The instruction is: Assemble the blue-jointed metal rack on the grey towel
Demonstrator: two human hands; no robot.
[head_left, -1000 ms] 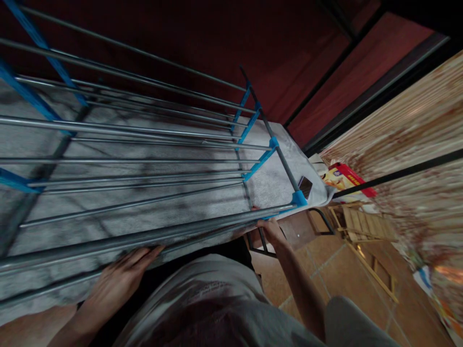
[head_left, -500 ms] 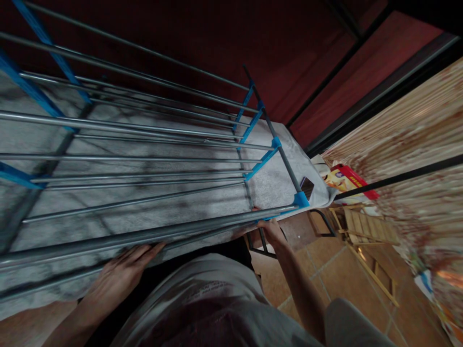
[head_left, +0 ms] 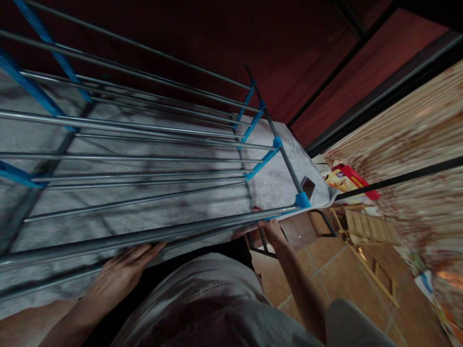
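Rack (head_left: 144,157) of grey tubes w/ blue plastic joints rests on the cloth-covered tabletop (head_left: 267,188), its near side along the edge by the person's body. L hand (head_left: 126,267) lies flat-ish on the low front tube (head_left: 54,280), fingers tucked under the thick front tube (head_left: 152,235); can't tell if they're curled tight, tips hidden. R hand (head_left: 272,230) is at the other end, fingers narrow, closed round that low tube just beside the blue corner joint (head_left: 303,199).

Risks, prob.: if L & R push unevenly, low tube could go in crooked or pop out of the joint, esp. b/c its seating isn't visible. Pressing down hard could pinch L fingers btwn the 2 tubes. Pulling toward the body might slide the rack over the edge; a sideways shove might knock the dark phone-like slab (head_left: 308,188) near the corner.
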